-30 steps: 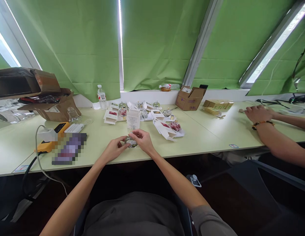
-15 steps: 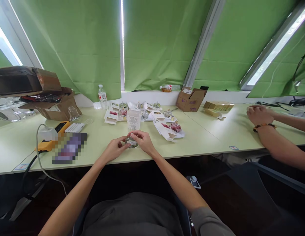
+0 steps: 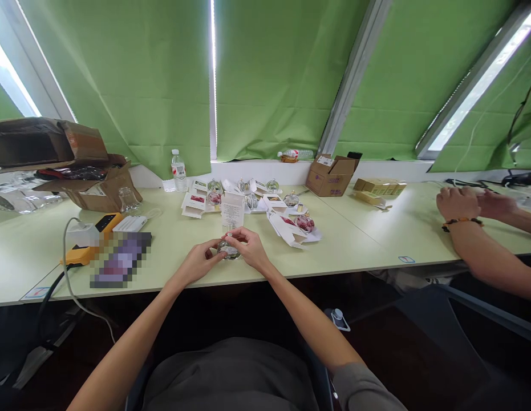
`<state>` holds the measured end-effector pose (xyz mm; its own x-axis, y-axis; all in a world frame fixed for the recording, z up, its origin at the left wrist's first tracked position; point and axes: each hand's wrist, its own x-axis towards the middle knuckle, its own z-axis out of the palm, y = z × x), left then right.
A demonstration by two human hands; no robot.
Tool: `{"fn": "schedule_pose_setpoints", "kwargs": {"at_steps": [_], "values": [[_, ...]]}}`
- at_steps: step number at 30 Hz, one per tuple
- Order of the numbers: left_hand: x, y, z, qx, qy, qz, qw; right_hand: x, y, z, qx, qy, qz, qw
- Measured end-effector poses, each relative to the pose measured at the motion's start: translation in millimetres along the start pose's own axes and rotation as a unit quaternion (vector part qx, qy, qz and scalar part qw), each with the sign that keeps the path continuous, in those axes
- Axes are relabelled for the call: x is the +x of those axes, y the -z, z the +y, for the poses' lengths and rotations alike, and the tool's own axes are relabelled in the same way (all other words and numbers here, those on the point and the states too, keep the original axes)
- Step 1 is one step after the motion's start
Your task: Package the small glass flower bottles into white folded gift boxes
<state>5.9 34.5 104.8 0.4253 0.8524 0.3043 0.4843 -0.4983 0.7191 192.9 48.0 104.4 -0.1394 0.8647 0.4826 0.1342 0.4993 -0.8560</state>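
1. Just behind the work, a printed white carton (image 3: 233,212) stands upright on the table (image 3: 346,245), partly blocking my sight of the opened boxes and little bottles further back.
2. Right of it lies an opened white box (image 3: 286,230) with a pink-filled bottle (image 3: 305,223); a cardboard box (image 3: 331,176) sits further back.
3. Half a second ago the neighbour's hands were together; now the far hand (image 3: 498,204) is blurred and apart from the near one (image 3: 457,204).
4. The small glass bottle (image 3: 229,252) is near the table's front edge, neck upward; its long axis looks upright, though fingers hide part.
5. The left hand (image 3: 198,261) grips its side; the right hand (image 3: 250,248) has its fingers closed around the top.
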Motion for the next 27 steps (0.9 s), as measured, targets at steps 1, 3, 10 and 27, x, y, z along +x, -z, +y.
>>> {"fn": "schedule_pose_setpoints", "kwargs": {"at_steps": [1, 3, 10, 27], "values": [[0.0, 0.1, 0.3, 0.0, -0.001, 0.0, 1.0, -0.1, -0.1, -0.6, -0.004, 0.0, 0.0, 1.0], [0.1, 0.2, 0.7, 0.0, -0.002, 0.001, 1.0, -0.3, -0.6, -1.5, -0.011, -0.001, -0.001, 1.0], [-0.2, 0.5, 3.0, 0.004, -0.001, 0.007, 1.0, -2.4, -2.9, -1.0, -0.025, 0.007, 0.012, 1.0], [0.7, -0.6, 0.8, 0.008, 0.008, 0.011, 1.0, -3.6, -3.5, -3.7, -0.033, 0.044, 0.004, 0.998]]}}
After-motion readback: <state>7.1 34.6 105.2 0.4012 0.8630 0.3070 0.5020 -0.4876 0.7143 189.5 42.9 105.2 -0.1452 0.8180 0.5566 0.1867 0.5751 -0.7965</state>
